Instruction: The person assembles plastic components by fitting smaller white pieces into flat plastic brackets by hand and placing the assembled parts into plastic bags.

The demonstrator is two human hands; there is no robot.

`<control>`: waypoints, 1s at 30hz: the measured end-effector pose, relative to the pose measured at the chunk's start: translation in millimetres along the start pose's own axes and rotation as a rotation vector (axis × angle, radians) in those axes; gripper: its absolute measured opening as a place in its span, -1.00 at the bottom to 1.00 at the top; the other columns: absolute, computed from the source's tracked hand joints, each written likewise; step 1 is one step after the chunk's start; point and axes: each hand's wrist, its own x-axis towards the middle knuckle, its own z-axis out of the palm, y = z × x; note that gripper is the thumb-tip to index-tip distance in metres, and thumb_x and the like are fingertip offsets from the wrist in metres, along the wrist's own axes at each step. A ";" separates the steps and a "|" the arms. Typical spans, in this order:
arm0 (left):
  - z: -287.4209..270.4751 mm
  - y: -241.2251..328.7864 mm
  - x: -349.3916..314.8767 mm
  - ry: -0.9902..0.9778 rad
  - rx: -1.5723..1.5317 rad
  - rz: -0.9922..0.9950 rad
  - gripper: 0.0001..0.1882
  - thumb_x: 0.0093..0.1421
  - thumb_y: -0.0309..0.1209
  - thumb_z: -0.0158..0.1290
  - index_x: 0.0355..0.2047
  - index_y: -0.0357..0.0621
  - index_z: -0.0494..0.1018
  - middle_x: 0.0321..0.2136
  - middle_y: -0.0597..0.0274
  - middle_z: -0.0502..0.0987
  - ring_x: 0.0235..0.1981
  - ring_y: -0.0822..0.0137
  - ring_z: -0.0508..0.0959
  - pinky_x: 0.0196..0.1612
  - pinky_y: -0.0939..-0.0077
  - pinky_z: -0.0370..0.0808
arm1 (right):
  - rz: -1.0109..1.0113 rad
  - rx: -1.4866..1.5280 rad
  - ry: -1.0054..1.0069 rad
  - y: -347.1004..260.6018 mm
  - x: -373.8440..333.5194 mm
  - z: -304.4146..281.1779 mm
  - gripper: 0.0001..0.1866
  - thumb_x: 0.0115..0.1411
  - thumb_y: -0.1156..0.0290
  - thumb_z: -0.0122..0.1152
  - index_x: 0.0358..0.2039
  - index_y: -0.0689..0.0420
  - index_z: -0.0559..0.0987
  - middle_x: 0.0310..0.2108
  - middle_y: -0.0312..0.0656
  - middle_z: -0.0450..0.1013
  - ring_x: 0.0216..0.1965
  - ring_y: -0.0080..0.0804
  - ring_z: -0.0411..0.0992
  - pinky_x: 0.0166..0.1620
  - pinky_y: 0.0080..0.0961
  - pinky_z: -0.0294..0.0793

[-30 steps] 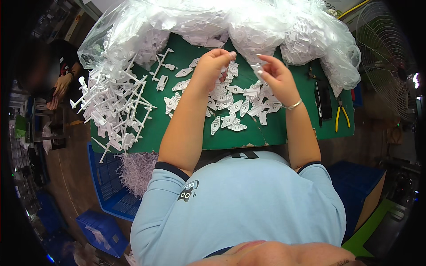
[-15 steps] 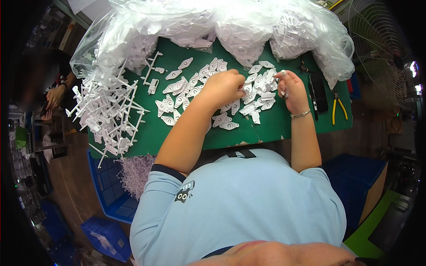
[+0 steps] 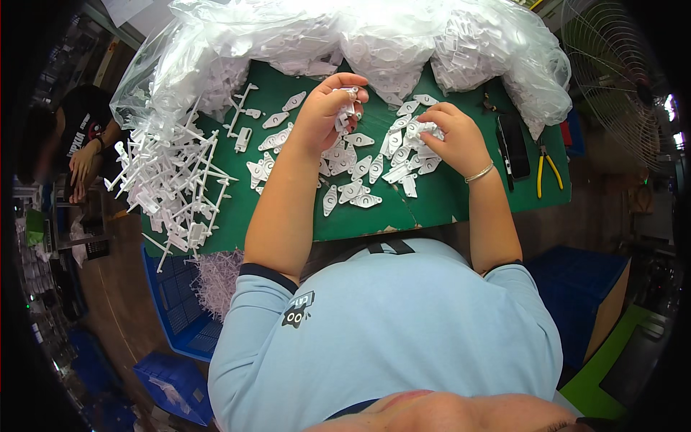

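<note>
My left hand point(image 3: 314, 119) is raised over the green table point(image 3: 288, 223), palm turned inward, its fingers curled round several small white plastic parts point(image 3: 347, 114). To its right, my right hand point(image 3: 463, 144) reaches down to a pile of white parts, its thumb and fingers closed on a white plastic part point(image 3: 431, 130); the part's exact shape is partly covered. Beneath and between the hands lie many flat, lozenge-shaped white plates point(image 3: 366, 200) with a curved mark in the middle. Narrower, box-like white pieces point(image 3: 396, 173) are mixed in near my right hand.
Clear bags full of white parts point(image 3: 385, 61) line the table's far side. White sprues point(image 3: 169, 191) heap at the left edge. A dark phone point(image 3: 512, 147) and yellow-handled cutters point(image 3: 548, 173) lie right. A blue crate point(image 3: 167, 299) stands below; a co-worker's hand point(image 3: 85, 162) shows far left.
My left hand has lifted away from the pile, moved left and turned, now showing white parts in it. My right hand has shifted left and down onto the pile, fingers closing on a part.
</note>
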 end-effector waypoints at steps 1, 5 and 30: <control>-1.5 0.0 -0.4 0.018 0.066 -0.023 -0.75 0.14 -0.43 0.06 -0.15 -0.17 0.51 -0.39 0.31 0.51 -0.51 0.51 0.48 -0.50 0.61 0.41 | -0.083 -0.006 0.008 1.4 0.5 1.2 -0.80 0.00 0.48 0.33 -0.30 0.14 0.62 -0.25 -0.24 0.51 -0.35 -0.36 0.49 -0.31 -0.51 0.46; 18.3 -12.2 -3.7 -0.012 0.892 0.114 -0.86 0.12 -0.36 0.13 -0.34 -0.13 0.55 -0.40 0.28 0.53 -0.47 0.37 0.54 -0.42 0.48 0.47 | -0.322 0.064 -0.065 -10.6 -1.1 6.7 -0.83 0.01 0.43 0.32 -0.32 0.05 0.63 -0.21 -0.31 0.52 -0.35 -0.31 0.54 -0.27 -0.43 0.51; 18.5 -14.7 -6.7 0.361 1.523 0.371 -0.83 0.12 -0.32 0.13 -0.38 -0.15 0.55 -0.40 0.06 0.57 -0.37 0.03 0.58 -0.31 0.21 0.50 | -0.302 -0.204 -0.277 -22.5 14.2 39.2 -0.72 -0.09 0.55 0.25 -0.29 0.02 0.59 -0.30 -0.27 0.48 -0.29 -0.21 0.53 -0.24 -0.29 0.53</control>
